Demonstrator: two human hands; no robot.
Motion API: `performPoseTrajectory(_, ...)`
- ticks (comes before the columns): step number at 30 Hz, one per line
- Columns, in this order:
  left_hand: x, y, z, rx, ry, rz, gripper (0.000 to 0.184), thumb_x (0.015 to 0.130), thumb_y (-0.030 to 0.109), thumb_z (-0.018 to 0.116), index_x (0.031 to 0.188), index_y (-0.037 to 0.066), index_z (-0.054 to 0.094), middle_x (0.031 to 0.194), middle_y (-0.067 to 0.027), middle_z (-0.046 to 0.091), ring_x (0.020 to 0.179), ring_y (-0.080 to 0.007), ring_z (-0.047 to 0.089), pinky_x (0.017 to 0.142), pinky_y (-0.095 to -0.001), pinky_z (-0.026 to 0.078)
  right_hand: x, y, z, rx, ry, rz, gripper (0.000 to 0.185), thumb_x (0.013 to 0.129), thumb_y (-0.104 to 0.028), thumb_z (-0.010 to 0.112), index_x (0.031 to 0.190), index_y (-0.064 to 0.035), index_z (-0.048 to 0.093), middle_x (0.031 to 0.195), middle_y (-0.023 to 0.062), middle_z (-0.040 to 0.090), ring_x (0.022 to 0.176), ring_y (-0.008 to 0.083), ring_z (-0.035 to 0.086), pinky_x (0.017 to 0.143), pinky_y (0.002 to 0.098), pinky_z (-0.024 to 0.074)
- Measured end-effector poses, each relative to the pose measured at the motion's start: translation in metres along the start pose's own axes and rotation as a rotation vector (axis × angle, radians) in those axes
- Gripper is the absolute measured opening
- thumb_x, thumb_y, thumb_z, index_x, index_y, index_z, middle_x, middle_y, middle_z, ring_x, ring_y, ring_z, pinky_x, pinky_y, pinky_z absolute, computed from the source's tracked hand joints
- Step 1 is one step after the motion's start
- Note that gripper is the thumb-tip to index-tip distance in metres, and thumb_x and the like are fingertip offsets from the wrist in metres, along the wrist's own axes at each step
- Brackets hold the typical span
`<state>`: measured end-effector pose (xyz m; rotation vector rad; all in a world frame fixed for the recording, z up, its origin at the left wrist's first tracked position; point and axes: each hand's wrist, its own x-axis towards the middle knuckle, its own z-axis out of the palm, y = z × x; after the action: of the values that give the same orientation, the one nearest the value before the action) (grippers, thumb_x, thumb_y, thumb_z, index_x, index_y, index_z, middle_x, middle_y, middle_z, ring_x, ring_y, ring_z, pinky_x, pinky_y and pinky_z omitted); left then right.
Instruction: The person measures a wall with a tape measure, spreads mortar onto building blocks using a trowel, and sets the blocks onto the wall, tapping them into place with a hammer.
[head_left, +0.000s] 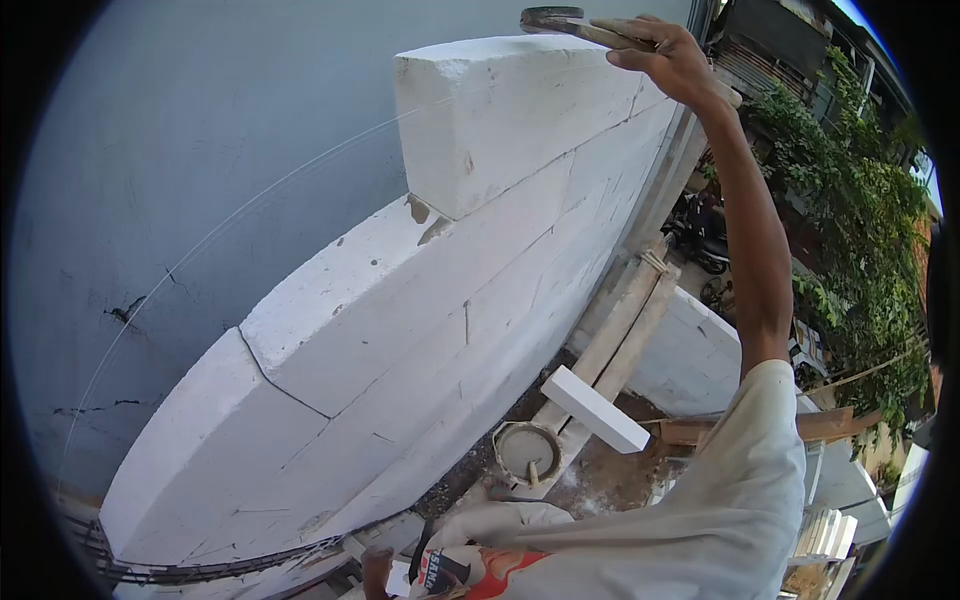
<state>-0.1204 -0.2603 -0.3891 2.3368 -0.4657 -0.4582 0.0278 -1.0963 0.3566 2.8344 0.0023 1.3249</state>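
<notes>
My right hand (pixel 672 62) is raised at the top, fingers closed round the handle of a mallet (pixel 552 16) with a dark round head. The head is by the top edge of the uppermost white block (pixel 530 120); whether it touches, I cannot tell. This block stands on a wall of white blocks (pixel 400 320), with grey mortar (pixel 418 208) at its near lower corner. Low in the view, my left hand (pixel 378 575) is dark and partly cut off beside a small white piece (pixel 398 580). Its fingers do not show clearly.
A thin string (pixel 215 235) runs along the blue-grey wall (pixel 200 130) behind the blocks. Below are wooden planks (pixel 620 330), a loose white block (pixel 595 408) and a mortar bucket (pixel 500 455) with a tool handle in it. Green plants (pixel 850 200) and a motorcycle (pixel 700 230) are at right.
</notes>
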Motion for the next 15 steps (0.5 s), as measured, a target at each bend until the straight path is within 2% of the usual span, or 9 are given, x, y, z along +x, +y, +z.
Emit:
performPoseTrajectory(1,0.008,-0.002,0.000,0.075,0.092,0.073,0.012,0.085,0.014,0.070,0.081,0.002,0.071,0.082,-0.0223,0.070,0.077,-0.0354,0.070,0.069,-0.0447,0.055,0.018,0.014,0.011,0.010,-0.042,-0.098,0.038,0.092,-0.025,0.083,0.124,-0.0050,0.077,0.109,0.0100,0.074,0.100,0.0217,0.069,0.091,0.0375,0.0533)
performPoseTrajectory(2,0.007,0.008,0.002,-0.105,0.168,-0.146,0.013,0.087,0.014,0.068,0.078,0.005,0.071,0.083,-0.0226,0.069,0.081,-0.0367,0.070,0.073,-0.0476,0.055,0.032,-0.010,0.002,0.262,-0.173,-0.064,0.048,0.081,-0.008,0.083,0.129,-0.0078,0.076,0.111,0.0141,0.077,0.100,0.0256,0.070,0.087,0.0380,0.0540)
performPoseTrajectory(3,0.011,0.011,-0.007,0.257,0.120,0.125,0.010,0.087,0.015,0.069,0.083,0.007,0.074,0.088,-0.0216,0.070,0.087,-0.0372,0.070,0.077,-0.0501,0.055,0.044,-0.009,0.011,0.284,-0.175,-0.059,0.050,0.073,-0.006,0.088,0.123,-0.0092,0.080,0.100,0.0074,0.072,0.091,0.0204,0.064,0.081,0.0355,0.0526)
performPoseTrajectory(5,0.006,0.024,-0.009,0.342,0.164,0.109,0.009,0.085,0.014,0.071,0.090,0.009,0.076,0.094,-0.0188,0.072,0.088,-0.0373,0.069,0.077,-0.0490,0.056,0.066,0.010,0.020,0.328,-0.311,-0.039,0.055,0.070,-0.004,0.087,0.124,-0.0099,0.080,0.100,0.0069,0.072,0.088,0.0178,0.063,0.079,0.0331,0.0522)
performPoseTrajectory(6,0.000,0.017,-0.002,0.155,0.128,-0.067,0.013,0.083,0.013,0.073,0.095,0.011,0.077,0.094,-0.0171,0.072,0.088,-0.0374,0.069,0.077,-0.0478,0.056,0.071,0.001,0.017,0.270,-0.354,-0.014,0.056,0.067,-0.003,0.087,0.123,-0.0106,0.081,0.097,0.0061,0.073,0.088,0.0173,0.063,0.078,0.0323,0.0518)
performPoseTrajectory(8,-0.014,0.004,0.017,-0.032,0.110,-0.266,0.019,0.080,0.013,0.074,0.099,0.012,0.077,0.093,-0.0153,0.072,0.087,-0.0375,0.069,0.077,-0.0465,0.057,0.090,0.017,0.025,0.190,-0.442,-0.092,0.060,0.064,0.002,0.085,0.122,-0.0155,0.082,0.091,0.0041,0.074,0.085,0.0168,0.065,0.078,0.0337,0.0544)
performPoseTrajectory(11,-0.034,0.017,0.030,-0.402,0.167,-0.326,0.032,0.070,0.009,0.080,0.102,0.013,0.077,0.091,-0.0124,0.071,0.087,-0.0368,0.069,0.077,-0.0457,0.057,0.101,0.008,0.024,0.031,-0.619,-0.164,0.058,0.066,0.007,0.080,0.121,-0.0127,0.081,0.103,0.0037,0.079,0.093,0.0149,0.069,0.085,0.0328,0.0565)
performPoseTrajectory(13,-0.030,0.063,0.017,-0.626,0.016,-0.849,0.025,0.090,0.018,0.074,0.113,0.007,0.070,0.102,-0.0065,0.074,0.092,-0.0187,0.073,0.075,-0.0373,0.059,0.094,0.007,0.029,-0.011,-0.591,-0.160,0.057,0.067,0.008,0.077,0.121,-0.0112,0.080,0.107,0.0036,0.080,0.096,0.0139,0.070,0.088,0.0318,0.0565)
performPoseTrajectory(15,-0.041,0.046,0.033,-0.507,-0.117,-0.597,0.022,0.084,0.016,0.075,0.104,0.008,0.073,0.097,-0.0035,0.071,0.090,-0.0171,0.069,0.078,-0.0403,0.058,0.095,0.026,0.038,-0.015,-0.597,-0.126,0.054,0.074,0.006,0.074,0.125,-0.0116,0.078,0.108,0.0066,0.080,0.099,0.0174,0.071,0.092,0.0334,0.0561)
